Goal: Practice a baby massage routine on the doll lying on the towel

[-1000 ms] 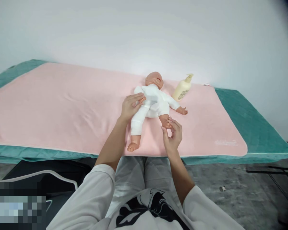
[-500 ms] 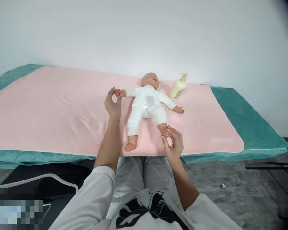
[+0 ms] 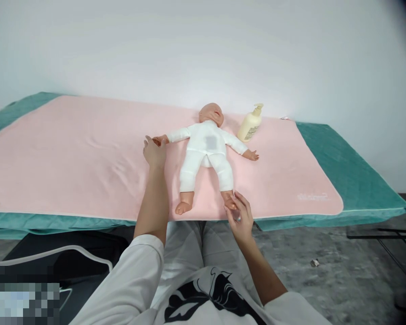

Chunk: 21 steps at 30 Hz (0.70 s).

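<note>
A baby doll [image 3: 208,142] in white clothing lies on its back on a pink mat [image 3: 71,158], with its head toward the wall and its arms and legs spread. My left hand [image 3: 154,152] grips the doll's hand on the left, which is partly hidden behind my fingers. Thumb and fingers of my right hand [image 3: 242,220] hold the doll's foot [image 3: 228,199] on the right, close to the front edge. The doll's other foot [image 3: 184,204] and other hand [image 3: 251,155] rest on the mat, untouched.
A cream pump bottle [image 3: 249,125] stands at the doll's side, near the wall. Under the mat is a green padded bed [image 3: 345,167]. A black item [image 3: 67,253] with a pale band sits at lower left. Dark metal legs [image 3: 385,237] show at right.
My left hand has brought the doll's hand outward and down to the left, straightening its arm. My right hand has moved the doll's foot down toward the front edge, and that leg is straighter.
</note>
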Each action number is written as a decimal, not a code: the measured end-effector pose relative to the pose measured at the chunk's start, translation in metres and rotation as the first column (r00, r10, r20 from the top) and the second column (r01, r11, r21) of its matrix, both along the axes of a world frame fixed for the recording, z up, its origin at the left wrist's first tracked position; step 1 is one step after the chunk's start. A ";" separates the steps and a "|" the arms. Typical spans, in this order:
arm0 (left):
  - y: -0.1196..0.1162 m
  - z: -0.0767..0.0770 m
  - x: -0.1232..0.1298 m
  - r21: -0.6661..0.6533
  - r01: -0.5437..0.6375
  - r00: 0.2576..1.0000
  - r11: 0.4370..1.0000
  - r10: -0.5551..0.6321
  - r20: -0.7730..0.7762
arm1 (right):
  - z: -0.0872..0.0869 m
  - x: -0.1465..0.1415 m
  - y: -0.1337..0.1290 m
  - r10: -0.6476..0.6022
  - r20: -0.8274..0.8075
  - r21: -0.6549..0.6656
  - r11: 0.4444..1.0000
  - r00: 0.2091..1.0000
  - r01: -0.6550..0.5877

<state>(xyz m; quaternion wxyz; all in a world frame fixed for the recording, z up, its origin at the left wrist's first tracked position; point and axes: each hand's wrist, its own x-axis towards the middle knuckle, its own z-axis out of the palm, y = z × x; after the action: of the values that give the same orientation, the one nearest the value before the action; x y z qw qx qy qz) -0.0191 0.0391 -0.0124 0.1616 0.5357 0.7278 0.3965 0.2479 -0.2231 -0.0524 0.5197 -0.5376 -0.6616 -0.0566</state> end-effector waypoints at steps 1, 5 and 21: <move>-0.001 0.001 0.000 -0.035 -0.014 1.000 0.999 0.014 0.000 | -0.003 0.000 -0.001 0.003 -0.002 -0.006 1.000 1.000 -0.003; -0.005 0.008 0.002 -0.149 -0.037 0.999 0.988 0.036 -0.011 | -0.010 -0.002 -0.001 0.004 -0.014 -0.040 0.999 1.000 -0.005; -0.008 0.015 0.001 -0.090 -0.070 0.997 0.993 0.071 0.002 | -0.015 -0.007 -0.002 -0.031 -0.050 -0.103 0.994 0.998 0.026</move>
<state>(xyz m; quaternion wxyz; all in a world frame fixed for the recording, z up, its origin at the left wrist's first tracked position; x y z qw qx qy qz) -0.0177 0.0316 0.0030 0.1732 0.5008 0.7630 0.3702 0.2407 -0.2248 -0.0674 0.5076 -0.5743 -0.6421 -0.0160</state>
